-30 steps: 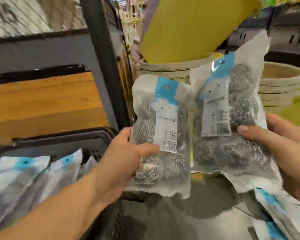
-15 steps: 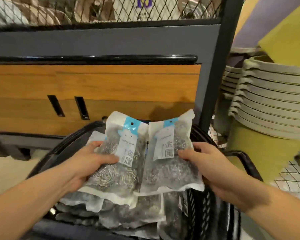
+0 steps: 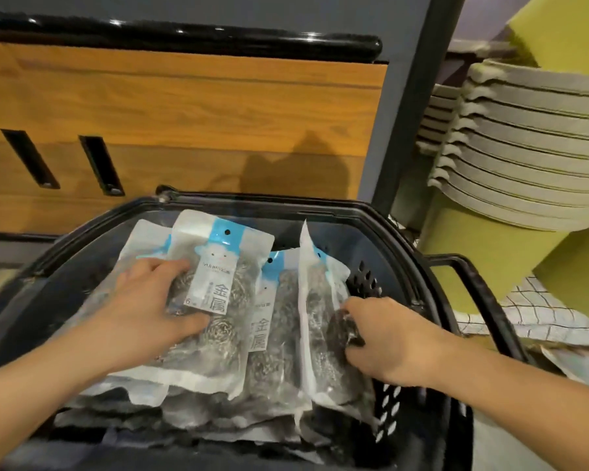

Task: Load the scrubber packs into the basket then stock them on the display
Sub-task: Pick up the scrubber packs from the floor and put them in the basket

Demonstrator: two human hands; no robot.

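Observation:
A black plastic basket (image 3: 381, 219) sits in front of me with several clear scrubber packs of steel wool piled inside. My left hand (image 3: 150, 311) lies on the top pack (image 3: 218, 300), which has a blue and white label, thumb across its front. My right hand (image 3: 388, 338) grips another pack (image 3: 320, 317) that stands on edge against the basket's right wall. A third pack (image 3: 272, 328) lies between them.
Behind the basket stands a wood-faced shelf base (image 3: 184, 113) with two black slots and a dark upright post (image 3: 412, 96). At the right, stacked grey tubs (image 3: 524, 147) rest on a green bin (image 3: 483, 260). The basket's black handle (image 3: 473, 277) hangs to the right.
Both hands have lowered their packs from mid-air into the basket. The left pack now lies flat on the pile and the right pack has turned on edge against the basket's right wall.

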